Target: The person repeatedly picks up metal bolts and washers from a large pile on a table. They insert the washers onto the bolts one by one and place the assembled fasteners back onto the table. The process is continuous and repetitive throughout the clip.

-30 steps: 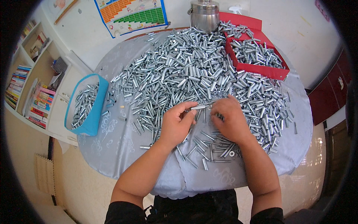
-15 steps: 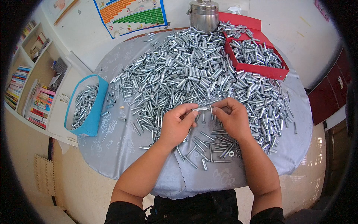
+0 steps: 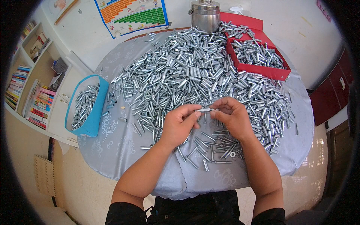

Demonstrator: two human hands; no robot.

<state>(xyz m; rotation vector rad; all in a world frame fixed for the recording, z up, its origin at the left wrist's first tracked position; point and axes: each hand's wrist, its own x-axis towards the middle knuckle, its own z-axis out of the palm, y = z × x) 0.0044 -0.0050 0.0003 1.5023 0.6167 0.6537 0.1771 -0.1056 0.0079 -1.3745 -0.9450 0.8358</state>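
My left hand (image 3: 179, 125) pinches one end of a short silver metal sleeve (image 3: 203, 110) between thumb and forefinger. My right hand (image 3: 235, 119), its fingers closed, grips the other end of the same sleeve. The sleeve lies roughly level between the two sets of fingertips, low over the near edge of a big heap of metal sleeves and bolts (image 3: 180, 71). Whether a bolt or small part sits at its right end is hidden by my fingers. Below my hands lie loose bolts (image 3: 201, 144) and a washer (image 3: 233, 154).
A blue container (image 3: 93, 116) of metal parts stands at the left of the round, cloth-covered table (image 3: 123, 157). At the back right sits an open red box (image 3: 262, 71) of parts, beside a steel pot (image 3: 205, 17). A bookshelf (image 3: 41, 75) stands beyond the table's left side.
My right hand has moved slightly left, and its fingers have closed in around the sleeve's right end. My left hand has barely moved.
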